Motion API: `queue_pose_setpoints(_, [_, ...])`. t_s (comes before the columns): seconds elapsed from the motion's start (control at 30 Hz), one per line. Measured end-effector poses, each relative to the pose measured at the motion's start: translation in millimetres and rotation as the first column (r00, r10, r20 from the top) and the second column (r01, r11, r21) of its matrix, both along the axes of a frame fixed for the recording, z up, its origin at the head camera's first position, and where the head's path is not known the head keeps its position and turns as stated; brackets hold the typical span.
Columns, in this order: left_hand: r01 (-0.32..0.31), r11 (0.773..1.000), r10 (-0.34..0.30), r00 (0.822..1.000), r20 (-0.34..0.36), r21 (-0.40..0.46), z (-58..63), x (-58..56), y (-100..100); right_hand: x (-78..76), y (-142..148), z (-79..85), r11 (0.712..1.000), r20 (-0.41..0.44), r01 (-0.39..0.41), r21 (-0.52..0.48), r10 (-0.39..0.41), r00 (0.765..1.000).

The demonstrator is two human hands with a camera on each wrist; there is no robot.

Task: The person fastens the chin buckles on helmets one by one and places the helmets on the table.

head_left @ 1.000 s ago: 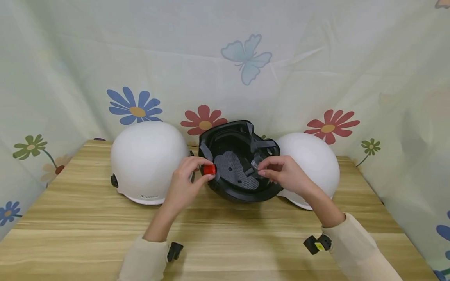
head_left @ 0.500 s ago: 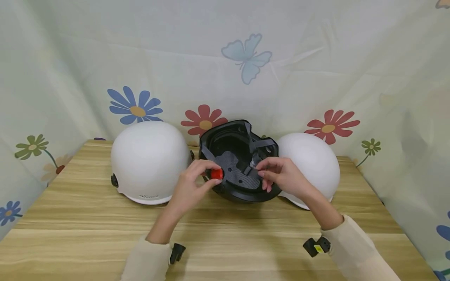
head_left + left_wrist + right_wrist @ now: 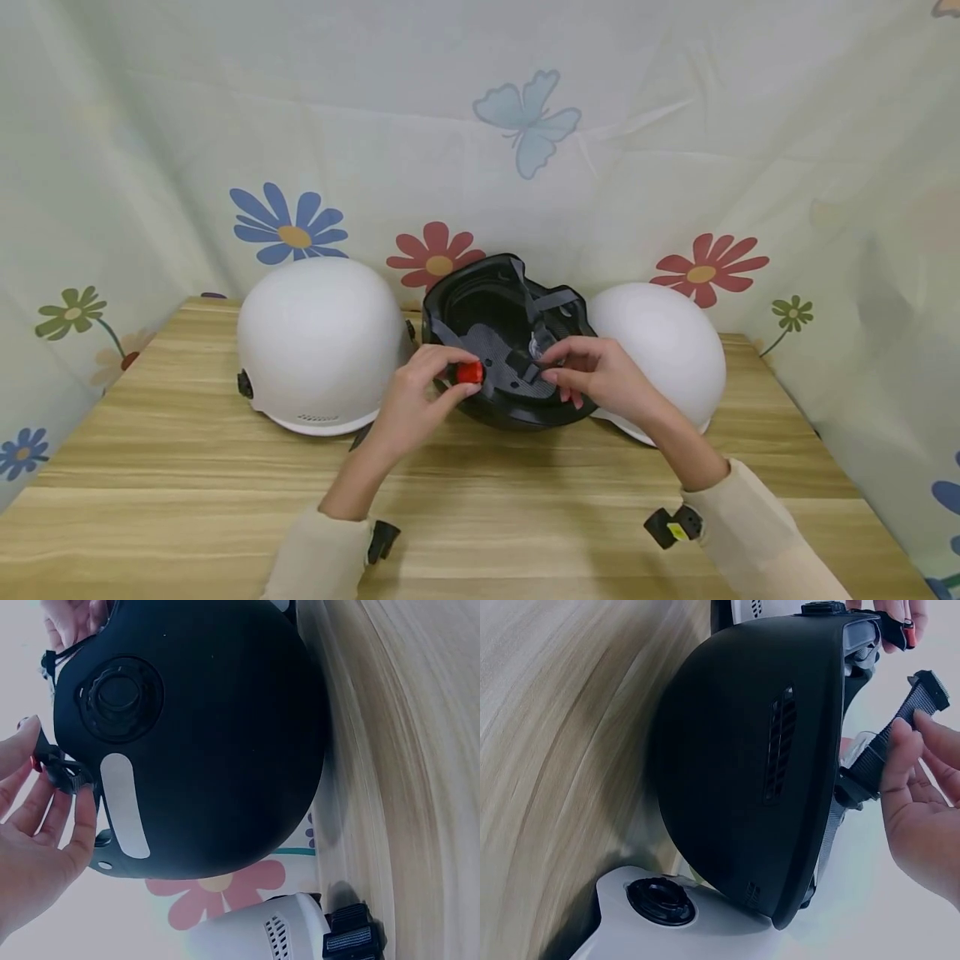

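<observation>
A black helmet [image 3: 517,413] lies upside down on the table, its padded inside facing up. My left hand [image 3: 416,398] pinches a buckle with a red part [image 3: 470,372] between thumb and fingers at the helmet's left rim. In the right wrist view, my right hand [image 3: 930,802] pinches a grey webbing strap [image 3: 881,750] just below its black end piece [image 3: 932,690]. That end stands apart from the red buckle, across the helmet opening. A round black knob [image 3: 118,697] shows on the outside of the shell in the left wrist view.
One white helmet [image 3: 318,342] stands dome up at the left, another white helmet [image 3: 667,358] at the right, both close beside the black one. Wood-grain table [image 3: 480,517] lies in front. A flower-printed curtain [image 3: 360,125] hangs behind.
My left hand has moved right with the red buckle, over the helmet's rim. My right hand has shifted slightly left with the strap end. The black helmet has turned a little.
</observation>
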State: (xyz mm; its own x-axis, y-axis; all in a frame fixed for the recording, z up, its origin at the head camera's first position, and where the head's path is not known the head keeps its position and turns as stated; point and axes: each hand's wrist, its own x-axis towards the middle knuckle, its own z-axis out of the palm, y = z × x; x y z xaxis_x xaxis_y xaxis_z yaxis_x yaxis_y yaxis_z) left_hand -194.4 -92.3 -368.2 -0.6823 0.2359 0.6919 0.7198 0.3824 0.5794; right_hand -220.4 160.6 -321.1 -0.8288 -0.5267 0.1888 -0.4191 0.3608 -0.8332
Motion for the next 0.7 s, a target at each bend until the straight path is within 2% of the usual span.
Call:
queue_pose_setpoints(0.4, [-0.02, 1.0, 0.02, 0.999, 0.025, -0.01, -0.1, -0.5, 2.9, -0.2, -0.9, -2.0, 0.997, 0.015, -0.046, -0.056, 0.047, 0.999])
queue_pose_setpoints(0.57, [-0.022, 1.0, 0.022, 0.999, 0.026, -0.01, -0.1, 0.0, 3.3, 1.4, -1.2, -0.7, 0.997, 0.058, -0.049, -0.056, 0.052, 0.997])
queue_pose_setpoints(0.7, [-0.026, 0.999, 0.027, 0.999, 0.024, -0.022, 0.2, 0.6, 4.2, 1.4, -1.6, -1.7, 0.997, 0.046, -0.055, -0.047, 0.057, 0.997])
